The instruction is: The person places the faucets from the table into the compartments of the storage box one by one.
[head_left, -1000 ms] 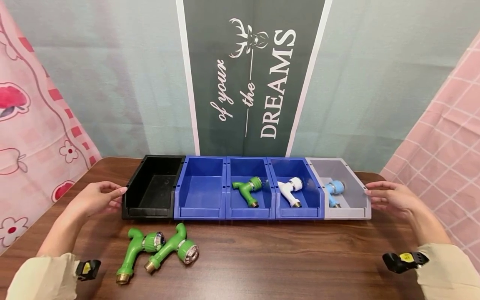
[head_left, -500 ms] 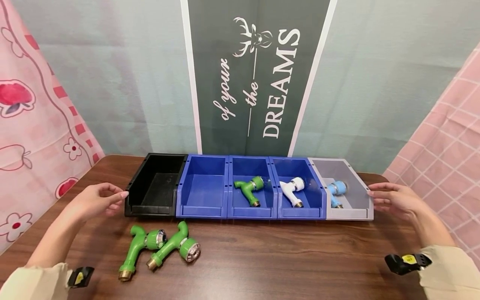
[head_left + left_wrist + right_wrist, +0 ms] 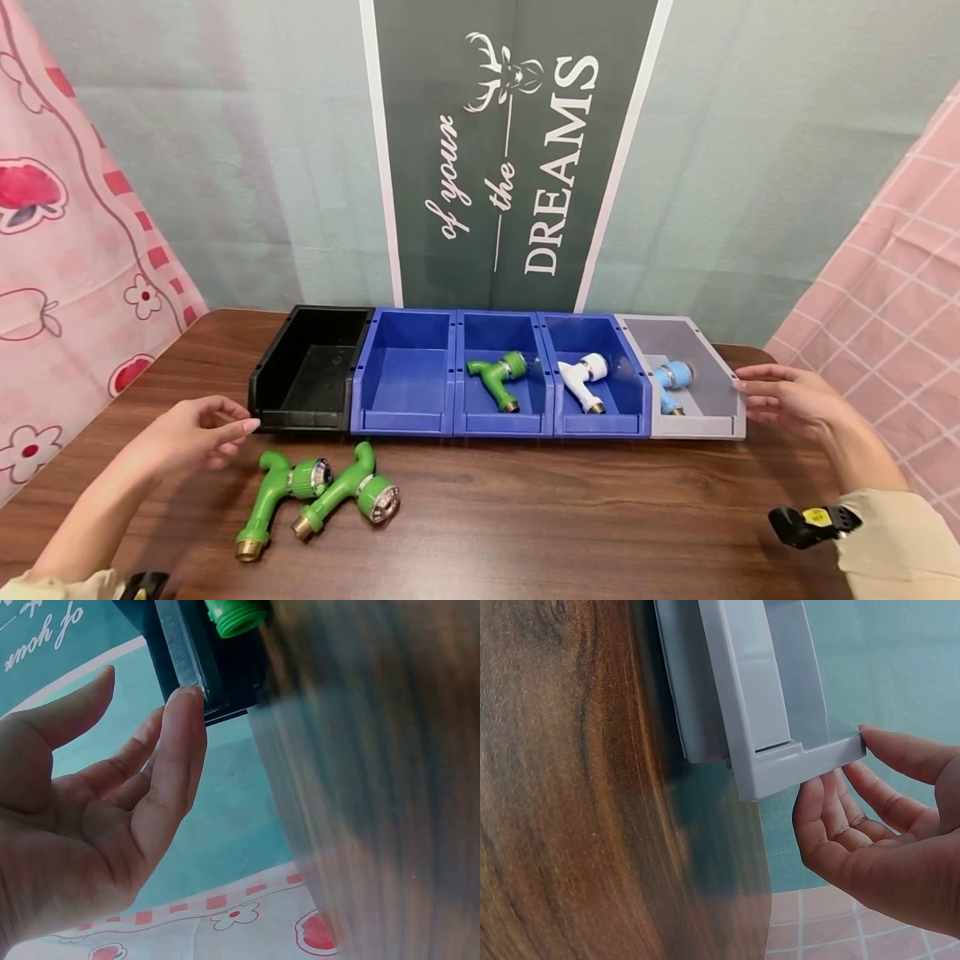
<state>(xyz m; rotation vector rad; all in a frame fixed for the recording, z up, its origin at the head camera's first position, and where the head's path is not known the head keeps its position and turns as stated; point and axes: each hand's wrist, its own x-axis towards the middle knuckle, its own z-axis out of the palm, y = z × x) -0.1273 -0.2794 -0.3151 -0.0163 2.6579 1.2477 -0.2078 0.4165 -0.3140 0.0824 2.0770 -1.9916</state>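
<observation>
In the head view, my left hand (image 3: 191, 437) is at the front left corner of the black storage bin (image 3: 311, 375). Its fingers are loosely bent, and the left wrist view shows the thumb well apart from them, with fingertips right at the bin's edge. At the other end of the row, my right hand (image 3: 802, 400) holds the side rim of the grey storage bin (image 3: 795, 769), thumb on top and fingers against the outside. A light blue tap (image 3: 671, 379) lies in that bin. Two green taps, one (image 3: 262, 504) left of the other (image 3: 348, 492), lie before the black bin.
Three blue bins stand between the black and grey ones. The left one (image 3: 408, 379) holds nothing, the middle one has a green tap (image 3: 495, 379), the right one a white tap (image 3: 581, 382). Curtains hang behind and beside the wooden table (image 3: 570, 517).
My left hand has let go of the black bin's side rim and come down toward the table's front. The right hand keeps its place on the grey bin.
</observation>
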